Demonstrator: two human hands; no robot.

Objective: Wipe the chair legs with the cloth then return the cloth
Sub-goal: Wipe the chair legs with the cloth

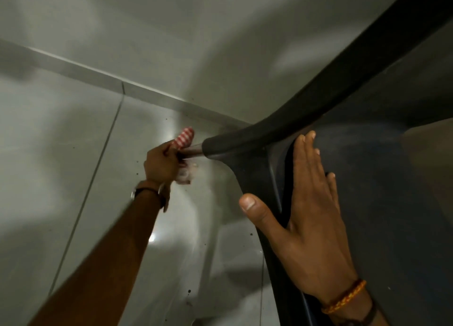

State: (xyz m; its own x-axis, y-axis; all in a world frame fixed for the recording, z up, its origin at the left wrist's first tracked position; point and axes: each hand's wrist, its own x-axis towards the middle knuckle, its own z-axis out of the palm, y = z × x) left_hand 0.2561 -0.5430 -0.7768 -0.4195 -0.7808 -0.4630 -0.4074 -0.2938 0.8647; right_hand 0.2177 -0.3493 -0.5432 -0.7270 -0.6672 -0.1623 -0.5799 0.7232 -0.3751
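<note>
A dark plastic chair [382, 154] fills the right side of the head view, seen from above. One leg [235, 142] runs down and left toward the floor, narrowing to a thinner section [193, 151]. My left hand [160, 162] is closed around that thin section, gripping a red-and-white checked cloth [183, 138] against it; more of the cloth hangs below the fist. My right hand [311, 218] lies flat on the chair's seat edge, fingers spread, thumb over the rim. It holds nothing.
A glossy grey tiled floor [73, 154] lies below, with grout lines and a few dark specks. A pale skirting strip [98, 74] meets the wall [147, 19] at the back.
</note>
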